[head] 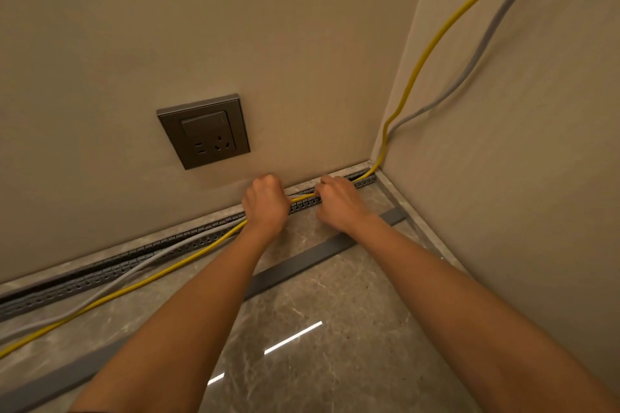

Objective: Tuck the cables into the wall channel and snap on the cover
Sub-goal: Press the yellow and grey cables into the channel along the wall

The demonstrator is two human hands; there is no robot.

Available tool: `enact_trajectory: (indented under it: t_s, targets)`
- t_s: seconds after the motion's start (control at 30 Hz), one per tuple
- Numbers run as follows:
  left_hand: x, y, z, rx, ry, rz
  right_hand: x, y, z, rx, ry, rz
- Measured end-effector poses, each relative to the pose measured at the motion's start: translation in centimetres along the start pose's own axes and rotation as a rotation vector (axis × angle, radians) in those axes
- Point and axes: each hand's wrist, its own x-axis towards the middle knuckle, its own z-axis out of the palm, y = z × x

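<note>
1. Two beige walls are seen meeting in a corner: a back wall (167, 27) and a side wall (520, 144).
2. One glossy marbled floor (335, 362) is spread beneath them.
3. One slotted grey channel (100, 273) is run along the foot of the back wall, with its top uncovered.
4. One grey cover (302, 263) is laid flat on the floor, apart from the channel and passing under both forearms.
5. Two cables are counted. The yellow cable (302, 198) and the grey cable (484, 43) are hung down the side wall into the corner; on the left, both are trailed out of the channel across the floor.
6. Two bare hands are placed at the channel, near each other. The left hand (266, 204) is closed as a fist round the yellow cable. The right hand (339, 203) is pinched on the same cable over the channel. Whether the grey cable is also gripped cannot be told.
7. One dark socket (203, 131) is mounted on the back wall above the left hand.
</note>
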Motion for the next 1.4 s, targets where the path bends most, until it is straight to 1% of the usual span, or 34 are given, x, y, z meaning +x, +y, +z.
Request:
enact_trajectory:
  t_s: [0.17, 0.3, 0.43, 0.57, 0.67, 0.77, 0.87, 1.0, 1.07, 1.17, 1.23, 1.4]
  targets:
    - [-0.1, 0.2, 0.3, 0.004, 0.024, 0.002, 0.3, -0.6, -0.7, -0.048, -0.074, -0.015]
    - [-0.1, 0.0, 0.6, 0.022, 0.034, 0.051, -0.5, -0.4, -0.3, 0.006, -0.096, -0.005]
    - [-0.1, -0.5, 0.7, 0.006, 0.046, 0.114, -1.5, -0.6, 0.8, 0.135, -0.054, -0.023]
    - [0.1, -0.8, 0.8, -0.105, 0.042, 0.058, -1.6, -1.1, 1.8, 0.166, 0.034, -0.073]
    - [0.1, -0.8, 1.3, -0.197, 0.061, 0.014, -1.6, -1.0, 1.8, 0.116, 0.042, -0.086]
    - [0.1, -0.7, 1.5, -0.245, 0.057, -0.016, -1.1, -1.3, 0.9, 0.037, -0.020, -0.079]
    - [0.2, -1.1, 1.5, -0.253, 0.037, 0.022, -0.7, -1.6, 0.4, 0.004, -0.048, -0.061]
    - [-0.2, -2.6, 1.4, -0.124, 0.044, 0.265, -1.1, -1.3, 0.5, 0.033, -0.048, -0.053]
    - [-0.9, -3.3, 1.3, 0.009, 0.077, 0.386, -1.2, -1.3, 0.8, 0.044, -0.049, -0.049]
    - [-1.7, -4.0, 1.2, 0.253, 0.045, 0.510, -1.1, -1.6, 0.8, 0.061, -0.070, -0.021]
    - [-1.9, -4.1, 1.1, 0.282, 0.021, 0.529, -1.0, -1.8, 0.7, 0.084, -0.084, 0.002]
    - [-2.8, -3.8, 0.9, 0.284, 0.039, 0.483, -0.8, -1.7, 0.5, 0.141, -0.100, 0.054]
